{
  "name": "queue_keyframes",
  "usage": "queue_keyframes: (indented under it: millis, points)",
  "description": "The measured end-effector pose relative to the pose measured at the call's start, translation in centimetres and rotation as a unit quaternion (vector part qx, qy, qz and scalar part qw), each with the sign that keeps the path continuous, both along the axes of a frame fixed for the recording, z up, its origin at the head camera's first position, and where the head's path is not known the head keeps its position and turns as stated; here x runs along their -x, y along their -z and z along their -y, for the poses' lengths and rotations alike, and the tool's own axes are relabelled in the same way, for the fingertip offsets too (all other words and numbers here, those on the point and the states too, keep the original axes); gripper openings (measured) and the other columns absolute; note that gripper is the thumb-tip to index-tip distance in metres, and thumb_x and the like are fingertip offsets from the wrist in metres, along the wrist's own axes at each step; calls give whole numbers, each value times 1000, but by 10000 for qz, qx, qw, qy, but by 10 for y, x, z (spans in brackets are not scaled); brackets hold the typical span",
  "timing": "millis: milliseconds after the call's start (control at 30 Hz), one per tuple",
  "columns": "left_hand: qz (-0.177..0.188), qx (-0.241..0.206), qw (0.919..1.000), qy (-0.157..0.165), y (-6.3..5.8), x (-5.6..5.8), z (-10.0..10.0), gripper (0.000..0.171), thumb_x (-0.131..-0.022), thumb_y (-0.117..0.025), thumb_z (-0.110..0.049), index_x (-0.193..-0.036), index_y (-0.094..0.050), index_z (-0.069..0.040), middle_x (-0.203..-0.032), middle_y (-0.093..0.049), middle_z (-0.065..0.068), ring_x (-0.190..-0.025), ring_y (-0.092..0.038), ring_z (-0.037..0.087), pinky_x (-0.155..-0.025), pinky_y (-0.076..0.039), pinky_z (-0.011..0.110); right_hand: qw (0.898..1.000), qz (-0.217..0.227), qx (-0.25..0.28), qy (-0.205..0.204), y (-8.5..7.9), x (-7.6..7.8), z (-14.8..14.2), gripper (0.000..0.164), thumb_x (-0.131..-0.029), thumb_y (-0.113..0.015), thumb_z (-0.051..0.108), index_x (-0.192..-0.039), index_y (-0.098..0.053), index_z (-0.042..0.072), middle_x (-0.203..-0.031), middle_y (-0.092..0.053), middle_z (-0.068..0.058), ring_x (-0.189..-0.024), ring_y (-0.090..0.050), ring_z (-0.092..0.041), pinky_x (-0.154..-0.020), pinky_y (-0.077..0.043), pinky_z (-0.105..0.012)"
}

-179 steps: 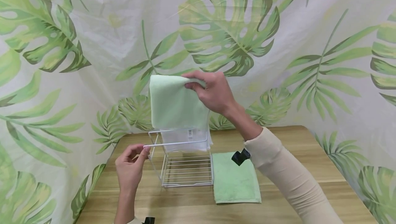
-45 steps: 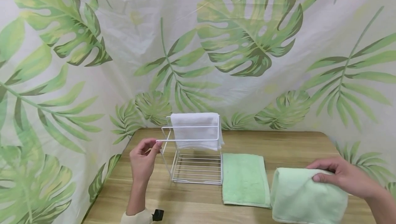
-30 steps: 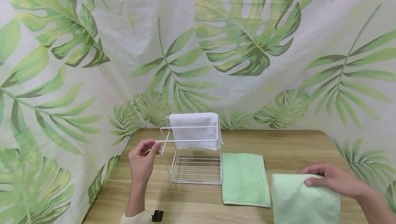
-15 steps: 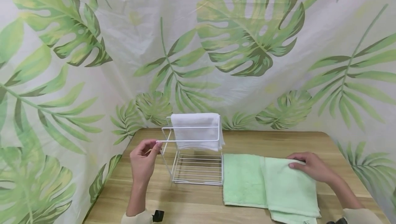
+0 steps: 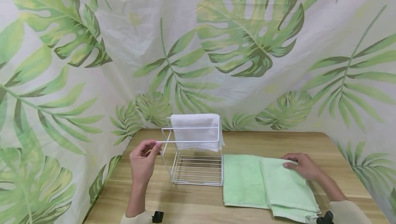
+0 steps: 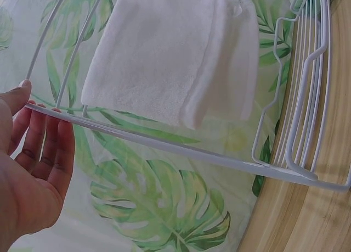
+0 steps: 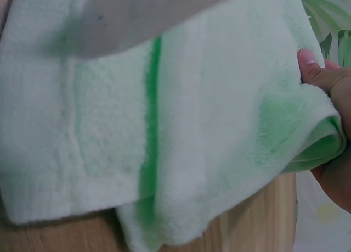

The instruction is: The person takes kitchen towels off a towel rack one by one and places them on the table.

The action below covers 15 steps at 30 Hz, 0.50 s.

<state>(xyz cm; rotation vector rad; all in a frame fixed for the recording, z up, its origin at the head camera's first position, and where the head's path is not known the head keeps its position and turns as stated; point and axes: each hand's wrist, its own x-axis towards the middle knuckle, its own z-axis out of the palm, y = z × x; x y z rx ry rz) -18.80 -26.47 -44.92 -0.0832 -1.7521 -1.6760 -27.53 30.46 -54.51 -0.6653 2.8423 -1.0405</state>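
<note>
My left hand (image 5: 143, 160) pinches the front left corner of a white wire rack (image 5: 191, 141) between thumb and fingers. In the left wrist view, that hand (image 6: 35, 180) grips the end of the rack's frame. A folded white towel (image 5: 196, 136) hangs over the rack's back rail. To the rack's right, a folded light green towel (image 5: 244, 182) lies flat on the table. My right hand (image 5: 303, 165) holds the far edge of a second light green towel (image 5: 287, 186), whose left side lies against or over the first. A loose fold (image 7: 323, 145) of it bulges under the thumb.
The rack's slatted lower shelf (image 5: 198, 169) stands on the wooden table (image 5: 185, 203). A leaf-printed curtain (image 5: 235, 89) hangs behind the table and at its sides. A black wrist mount (image 5: 158, 216) shows at the left sleeve.
Six seconds ago my right hand held the second green towel above the rack. It has since moved right and come down onto the table beside the first, shifting slightly left lately. My left hand keeps its grip.
</note>
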Motion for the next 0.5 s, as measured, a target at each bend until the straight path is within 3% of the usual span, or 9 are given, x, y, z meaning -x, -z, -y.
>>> queue_keyframes:
  millis: [300,500]
  points:
    - [-194,-109,9997,65,-1,0,-1,11,-91,-77,13,-96,-68,19,-78,-74,-5,-66,-71,6,-63,-64,17,9997,-257,-32,21,14,8,-5,18,-99,-78,17,-116,-81,10,-113,-82,-8,-111,-76,-35,-91,-66,-40]
    - [-111,-99,9999,19,0,1,-2,12,-92,-77,12,-97,-68,19,-78,-73,-5,-65,-70,5,-63,-63,15,9996,-227,-117,102,20,11,-9,18,-99,-78,18,-115,-81,12,-111,-82,-3,-109,-77,-32,-90,-64,-34]
